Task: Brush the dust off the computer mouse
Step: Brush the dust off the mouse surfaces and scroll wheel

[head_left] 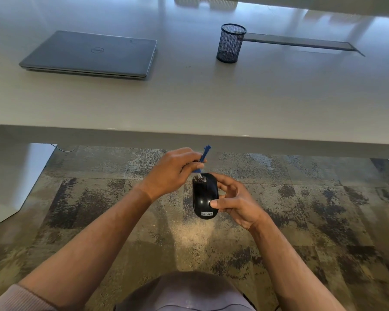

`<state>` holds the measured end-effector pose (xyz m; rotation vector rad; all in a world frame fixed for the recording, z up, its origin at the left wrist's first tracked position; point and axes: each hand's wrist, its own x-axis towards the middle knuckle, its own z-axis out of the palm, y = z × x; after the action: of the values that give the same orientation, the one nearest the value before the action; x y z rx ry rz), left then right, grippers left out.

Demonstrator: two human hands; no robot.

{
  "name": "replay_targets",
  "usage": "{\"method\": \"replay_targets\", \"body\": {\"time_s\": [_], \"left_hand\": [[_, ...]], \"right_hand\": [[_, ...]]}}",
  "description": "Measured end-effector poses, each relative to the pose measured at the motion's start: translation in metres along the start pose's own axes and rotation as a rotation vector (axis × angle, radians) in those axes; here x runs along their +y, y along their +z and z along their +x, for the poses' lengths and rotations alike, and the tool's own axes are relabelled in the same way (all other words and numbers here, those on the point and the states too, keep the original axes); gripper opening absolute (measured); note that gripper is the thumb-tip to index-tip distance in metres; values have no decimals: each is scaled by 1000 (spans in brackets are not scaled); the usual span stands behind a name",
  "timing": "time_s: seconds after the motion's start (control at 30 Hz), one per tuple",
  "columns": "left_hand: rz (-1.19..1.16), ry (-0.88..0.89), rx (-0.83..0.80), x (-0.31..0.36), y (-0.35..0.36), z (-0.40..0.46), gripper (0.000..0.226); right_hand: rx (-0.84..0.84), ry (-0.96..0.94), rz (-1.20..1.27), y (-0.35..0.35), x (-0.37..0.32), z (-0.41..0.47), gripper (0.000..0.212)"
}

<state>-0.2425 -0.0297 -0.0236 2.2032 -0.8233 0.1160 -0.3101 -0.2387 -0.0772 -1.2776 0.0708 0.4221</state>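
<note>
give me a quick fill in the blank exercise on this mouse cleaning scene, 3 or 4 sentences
1. The left hand holds a small blue ____ over the mouse.
2. The right hand holds the black ____.
3. The laptop on the desk has its lid ____.
4. The mesh pen cup stands to the ____ of the laptop.

Missing words: brush; mouse; closed; right

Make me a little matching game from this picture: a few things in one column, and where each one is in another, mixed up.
Things:
1. computer mouse
2. blue brush
3. laptop
4. mesh pen cup

Places:
A. lying closed on the desk, far left
B. held in the right hand
C. standing upright on the desk, right of the laptop
D. gripped in the left hand, bristles at the mouse's front end

Pairs: 1-B, 2-D, 3-A, 4-C
</note>
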Motion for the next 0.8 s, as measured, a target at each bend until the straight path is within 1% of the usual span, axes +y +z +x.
{"method": "replay_targets", "body": {"time_s": [0.1, 0.2, 0.33, 0.53, 0.67, 0.73, 0.8], "left_hand": [[15, -2, 49, 1, -1, 2, 17], [-42, 21, 78, 9, 1, 2, 17], [-53, 66, 28, 15, 7, 1, 17], [1, 35, -18, 4, 5, 1, 17], [26, 28, 15, 3, 3, 2, 18], [21, 52, 40, 7, 4, 2, 17], [5, 86, 32, 12, 7, 2, 16]], "right_hand": [[-3, 4, 4, 0, 0, 0, 75], [3, -1, 0, 0, 0, 2, 79], [-2, -4, 15, 1, -1, 3, 79], [-7, -3, -8, -2, 0, 0, 81], [-5, 3, -15, -2, 0, -1, 78], [4, 3, -9, -2, 0, 0, 79], [8, 2, -7, -2, 0, 1, 81]]}}
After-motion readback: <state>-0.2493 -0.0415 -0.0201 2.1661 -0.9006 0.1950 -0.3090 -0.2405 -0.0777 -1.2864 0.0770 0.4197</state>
